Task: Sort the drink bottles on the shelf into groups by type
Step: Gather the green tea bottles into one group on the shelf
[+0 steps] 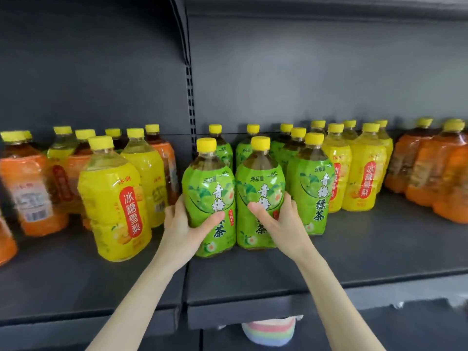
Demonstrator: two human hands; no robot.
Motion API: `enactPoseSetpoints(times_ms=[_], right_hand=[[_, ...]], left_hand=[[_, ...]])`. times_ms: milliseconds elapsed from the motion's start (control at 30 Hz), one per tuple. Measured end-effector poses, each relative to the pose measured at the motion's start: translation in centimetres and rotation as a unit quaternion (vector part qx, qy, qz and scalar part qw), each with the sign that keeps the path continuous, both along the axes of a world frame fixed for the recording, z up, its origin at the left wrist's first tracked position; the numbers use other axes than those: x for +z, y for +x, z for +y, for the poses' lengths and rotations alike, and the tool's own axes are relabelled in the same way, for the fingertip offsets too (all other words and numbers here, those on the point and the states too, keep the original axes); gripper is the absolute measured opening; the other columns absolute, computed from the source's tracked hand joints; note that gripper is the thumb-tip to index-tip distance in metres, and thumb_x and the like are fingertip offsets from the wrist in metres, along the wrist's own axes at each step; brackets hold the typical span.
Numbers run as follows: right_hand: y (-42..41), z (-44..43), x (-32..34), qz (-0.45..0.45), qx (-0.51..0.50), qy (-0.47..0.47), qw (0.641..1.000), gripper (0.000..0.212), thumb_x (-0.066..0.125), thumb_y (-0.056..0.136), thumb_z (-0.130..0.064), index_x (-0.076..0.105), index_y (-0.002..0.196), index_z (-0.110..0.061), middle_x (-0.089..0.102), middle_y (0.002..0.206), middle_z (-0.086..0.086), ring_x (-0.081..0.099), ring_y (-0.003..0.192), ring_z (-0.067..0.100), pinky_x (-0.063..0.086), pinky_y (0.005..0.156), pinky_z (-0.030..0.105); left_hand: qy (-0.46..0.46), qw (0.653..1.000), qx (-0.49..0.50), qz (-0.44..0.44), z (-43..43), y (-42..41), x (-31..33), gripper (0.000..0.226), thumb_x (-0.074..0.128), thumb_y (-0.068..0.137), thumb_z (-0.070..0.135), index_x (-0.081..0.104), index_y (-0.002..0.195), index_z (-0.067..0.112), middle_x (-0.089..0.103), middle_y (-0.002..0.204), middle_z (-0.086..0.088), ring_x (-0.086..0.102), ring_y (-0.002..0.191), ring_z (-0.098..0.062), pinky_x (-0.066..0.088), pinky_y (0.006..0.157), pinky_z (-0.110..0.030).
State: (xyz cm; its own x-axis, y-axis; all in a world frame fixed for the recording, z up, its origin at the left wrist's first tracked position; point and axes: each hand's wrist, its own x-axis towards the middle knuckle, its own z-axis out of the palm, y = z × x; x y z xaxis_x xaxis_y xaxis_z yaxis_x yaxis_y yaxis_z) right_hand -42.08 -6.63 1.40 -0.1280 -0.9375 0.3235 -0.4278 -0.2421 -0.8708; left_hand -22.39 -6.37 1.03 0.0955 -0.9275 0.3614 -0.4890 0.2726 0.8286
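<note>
Green bottles [310, 183] with yellow caps stand upright in a tight cluster at the middle of the dark shelf [379, 249], running from near its back edge toward the front. The two nearest the front edge are in a person's grip. The left hand [181, 224] wraps round the left green bottle [209, 183], thumb across the label and fingers behind it. The right hand [285, 224] clasps the right green bottle [260, 178] the same way, thumb lying over the front. These two bottles touch side by side, and I can't tell whether their bases rest on the shelf or sit just off it. Just beside the cluster, toward the right end, stands a group of yellow bottles [363, 173], and beyond them, near the right end, a group of orange bottles [435, 173]. Toward the left end the kinds are mixed. A front yellow bottle [114, 198] stands forward of the rest, a second yellow bottle [148, 173] is just behind it, and a left orange bottle [30, 188] sits among others nearer the left end, some blurred. A slotted post [191, 97] runs up the back panel behind the left green bottle. Below the front edge a striped pastel object [268, 333] shows, too cut off to make out.
</note>
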Motion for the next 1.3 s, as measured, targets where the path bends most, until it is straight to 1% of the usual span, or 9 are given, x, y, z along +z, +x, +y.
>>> enactPoseSetpoints(times_ms=[100, 200, 300, 400, 500, 633, 733, 933, 1300], right_hand=[[-0.1, 0.7, -0.4, -0.011, 0.004, 0.007, 1.000, 0.103, 0.071, 0.074, -0.053, 0.014, 0.149, -0.012, 0.043, 0.142, -0.002, 0.040, 0.131, 0.011, 0.034, 0.107, 0.028], [0.4, 1.6, -1.3, 0.038, -0.009, 0.004, 0.999, 0.094, 0.075, 0.080, -0.024, 0.008, 0.145, -0.012, 0.045, 0.140, -0.002, 0.046, 0.128, 0.014, 0.038, 0.100, 0.025], [0.5, 1.8, -1.2, 0.132, -0.083, -0.017, 0.988, 0.091, 0.076, 0.077, -0.036, 0.018, 0.144, -0.014, 0.046, 0.140, 0.006, 0.050, 0.124, 0.028, 0.046, 0.094, 0.039], [0.5, 1.4, -0.3, 0.247, -0.151, 0.010, 0.957, 0.097, 0.068, 0.077, -0.054, 0.017, 0.149, -0.014, 0.047, 0.131, 0.010, 0.054, 0.114, 0.034, 0.045, 0.085, 0.040], [1.2, 0.7, -0.1, 0.245, -0.175, 0.011, 0.953, 0.090, 0.066, 0.081, -0.050, 0.019, 0.146, -0.010, 0.053, 0.131, 0.011, 0.057, 0.112, 0.034, 0.043, 0.080, 0.037], [1.7, -0.5, 0.0, 0.211, -0.173, 0.015, 0.962, 0.072, 0.066, 0.086, -0.037, 0.026, 0.137, -0.006, 0.061, 0.120, 0.018, 0.059, 0.106, 0.039, 0.042, 0.073, 0.038], [1.8, -1.2, 0.4, 0.209, -0.166, 0.017, 0.964, 0.069, 0.064, 0.089, -0.032, 0.026, 0.138, -0.005, 0.062, 0.117, 0.020, 0.057, 0.109, 0.041, 0.043, 0.078, 0.040], [2.0, -2.4, 0.8, 0.254, -0.184, 0.042, 0.948, 0.072, 0.058, 0.093, -0.033, 0.020, 0.146, -0.005, 0.062, 0.114, 0.022, 0.057, 0.111, 0.041, 0.046, 0.084, 0.041], [2.0, -4.0, 0.8, 0.288, -0.195, 0.042, 0.937, 0.067, 0.055, 0.094, -0.036, 0.022, 0.143, -0.003, 0.063, 0.114, 0.020, 0.060, 0.109, 0.039, 0.048, 0.082, 0.040]], left_hand=[[-0.039, 0.999, 0.011, -0.031, 0.5, 0.3, -0.8, 0.095, 0.074, 0.066, 0.050, 0.024, 0.142, 0.021, 0.041, 0.140, -0.001, 0.042, 0.126, -0.016, 0.039, 0.103, -0.036], [-0.046, 0.998, 0.009, -0.029, 1.0, 0.6, -1.4, 0.084, 0.077, 0.070, 0.037, 0.029, 0.136, 0.017, 0.047, 0.137, 0.000, 0.049, 0.119, -0.014, 0.045, 0.098, -0.035], [-0.053, 0.998, -0.012, -0.025, 0.5, 0.7, -1.5, 0.079, 0.075, 0.073, 0.033, 0.032, 0.136, 0.016, 0.048, 0.135, -0.001, 0.049, 0.118, -0.013, 0.046, 0.099, -0.037], [-0.055, 0.998, 0.008, -0.044, -0.2, 0.2, -1.5, 0.082, 0.072, 0.076, 0.035, 0.029, 0.141, 0.014, 0.040, 0.133, -0.007, 0.045, 0.121, -0.020, 0.040, 0.101, -0.032], [-0.044, 0.995, 0.031, -0.081, -0.8, -0.4, -1.1, 0.084, 0.068, 0.079, 0.038, 0.023, 0.145, 0.013, 0.035, 0.131, -0.011, 0.042, 0.122, -0.024, 0.034, 0.099, -0.028], [-0.009, 0.991, 0.033, -0.132, -2.5, -0.7, 0.0, 0.082, 0.066, 0.081, 0.040, 0.024, 0.145, 0.011, 0.039, 0.132, -0.013, 0.047, 0.120, -0.029, 0.041, 0.096, -0.036], [0.006, 0.988, 0.038, -0.151, -3.7, -0.8, 0.6, 0.075, 0.068, 0.080, 0.040, 0.033, 0.138, 0.007, 0.045, 0.129, -0.014, 0.049, 0.117, -0.032, 0.043, 0.094, -0.042], [0.019, 0.990, 0.043, -0.131, -5.4, -0.7, 0.9, 0.054, 0.071, 0.078, 0.037, 0.048, 0.114, 0.004, 0.059, 0.119, -0.014, 0.056, 0.109, -0.030, 0.050, 0.088, -0.044], [0.011, 0.995, 0.048, -0.081, -7.2, -1.3, 0.5, 0.048, 0.071, 0.079, 0.033, 0.053, 0.115, 0.005, 0.064, 0.117, -0.011, 0.061, 0.108, -0.029, 0.052, 0.087, -0.041]])
